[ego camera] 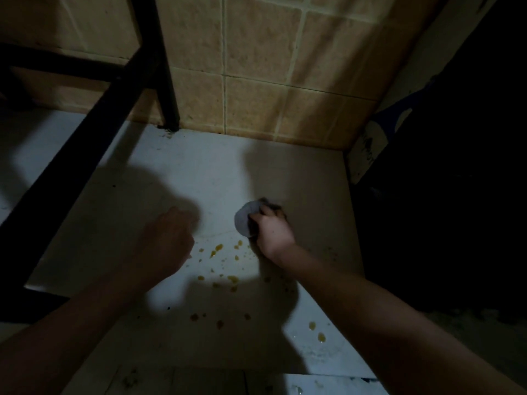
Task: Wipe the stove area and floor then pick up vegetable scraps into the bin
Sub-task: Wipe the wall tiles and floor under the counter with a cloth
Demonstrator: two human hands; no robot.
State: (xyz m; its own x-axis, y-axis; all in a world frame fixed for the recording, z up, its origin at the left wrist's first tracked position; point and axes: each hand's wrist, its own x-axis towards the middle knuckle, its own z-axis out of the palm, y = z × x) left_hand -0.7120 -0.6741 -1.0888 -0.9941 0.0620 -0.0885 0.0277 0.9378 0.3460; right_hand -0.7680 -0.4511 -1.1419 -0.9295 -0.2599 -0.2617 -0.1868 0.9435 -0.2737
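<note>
Wiping: my right hand (pixel 272 229) grips the cloth (pixel 245 220), fingers curled over its right edge, holding it down on the floor (pixel 199 172).
Cloth: grey, bunched into a rounded wad, lying on a pale floor tile; most of it shows to the left of my knuckles.
Left hand (pixel 168 240): left of the cloth and apart from it, back of the hand up, in shadow. The fingers look bent under, but I cannot tell whether they are closed or hold anything.
Spots (pixel 218 248): yellow-orange drips lie on the floor just nearer me than the cloth, between my two wrists. More scatter further toward me, and two larger drops sit well nearer me and to the right of the cloth.
Wall (pixel 256 67): tan tiles rise beyond the cloth.
Leg (pixel 165 67): black, meeting the floor beyond and left of the cloth, at the foot of the wall.
Right of the cloth: too dim to tell what stands there.
</note>
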